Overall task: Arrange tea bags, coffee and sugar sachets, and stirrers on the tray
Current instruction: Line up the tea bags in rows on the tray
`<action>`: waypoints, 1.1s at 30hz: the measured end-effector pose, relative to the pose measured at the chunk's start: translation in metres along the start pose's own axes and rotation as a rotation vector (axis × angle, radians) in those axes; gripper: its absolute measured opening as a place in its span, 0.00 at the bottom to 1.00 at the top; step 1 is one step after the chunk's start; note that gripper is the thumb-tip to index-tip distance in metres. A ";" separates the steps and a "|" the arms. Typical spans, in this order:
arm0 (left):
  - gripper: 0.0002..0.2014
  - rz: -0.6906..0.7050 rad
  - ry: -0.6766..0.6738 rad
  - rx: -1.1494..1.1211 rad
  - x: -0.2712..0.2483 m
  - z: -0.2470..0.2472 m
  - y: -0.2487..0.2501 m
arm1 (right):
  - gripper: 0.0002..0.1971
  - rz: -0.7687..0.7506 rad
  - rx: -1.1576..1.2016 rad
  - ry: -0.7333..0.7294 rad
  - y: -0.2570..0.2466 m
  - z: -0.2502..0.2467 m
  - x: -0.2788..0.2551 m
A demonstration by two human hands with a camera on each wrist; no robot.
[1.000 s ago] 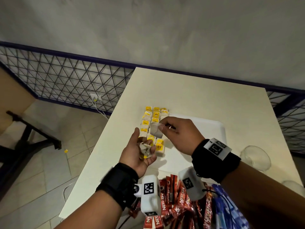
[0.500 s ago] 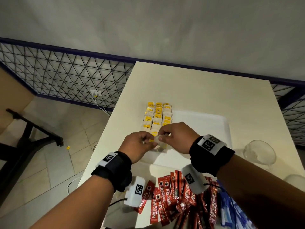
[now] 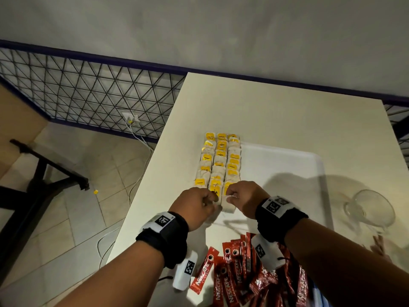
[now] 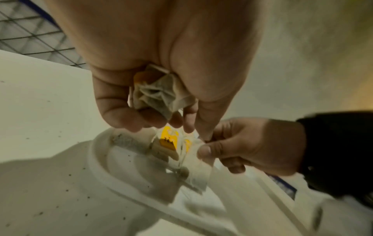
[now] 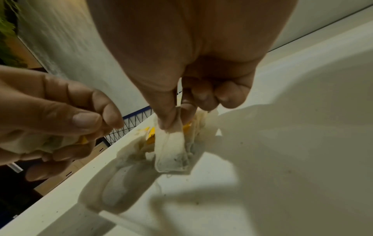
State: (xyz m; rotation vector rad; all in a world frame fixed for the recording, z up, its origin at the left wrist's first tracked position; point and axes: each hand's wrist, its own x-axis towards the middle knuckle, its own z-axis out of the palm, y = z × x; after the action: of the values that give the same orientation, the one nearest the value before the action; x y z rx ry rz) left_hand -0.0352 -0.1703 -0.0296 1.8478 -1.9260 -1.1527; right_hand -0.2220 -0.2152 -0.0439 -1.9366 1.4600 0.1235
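Three columns of paper tea bags with yellow tags (image 3: 219, 160) lay along the left edge of the white rectangular plastic tray (image 3: 287, 165) on the cream table (image 3: 265, 111). I noted both hands working at the near end of those columns, close together.

Right hand (image 3: 242, 197): thumb and forefinger pinched the top edge of one pale paper tea bag (image 5: 171, 148), which hung down with its lower end at the tray floor — whether it touched the floor, I could not tell. The remaining fingers (image 5: 222, 95) were curled toward the palm.

Left hand (image 3: 194, 207): fingers were curled round a crumpled bundle of spare tea bags (image 4: 157, 94) held in the palm, with a yellow tag showing at its edge. The fingertips sat just beside the right thumb.

Near the table's front edge, a loose heap of red Nescafe coffee sachets (image 3: 239, 275) lay off the tray, partly under my right forearm. Blue sachets (image 3: 318, 295) showed at the lower right — their print was not legible. A clear glass cup (image 3: 369, 209) stood on the table to the right of the tray, apart from it.
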 end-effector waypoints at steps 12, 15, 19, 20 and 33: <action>0.14 0.219 -0.205 0.459 0.017 0.035 0.006 | 0.13 0.124 -0.121 0.034 0.004 -0.003 0.003; 0.13 0.156 -0.193 0.344 0.016 0.032 0.006 | 0.12 0.108 -0.100 0.057 0.001 -0.008 0.000; 0.16 -0.278 -0.067 -0.695 0.012 0.006 0.015 | 0.10 0.045 0.065 0.195 -0.009 -0.018 -0.004; 0.23 -0.386 -0.102 -1.063 0.011 -0.001 0.017 | 0.09 -0.006 0.098 0.217 -0.015 -0.021 -0.005; 0.44 -0.295 0.004 -1.890 -0.010 -0.029 0.038 | 0.19 -0.368 0.048 0.323 -0.078 -0.038 -0.032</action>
State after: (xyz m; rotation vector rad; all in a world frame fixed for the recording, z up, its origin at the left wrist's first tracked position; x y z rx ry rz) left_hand -0.0428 -0.1764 0.0186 0.8429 0.0440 -1.8436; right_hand -0.1771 -0.2018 0.0356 -2.2223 1.2558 -0.4037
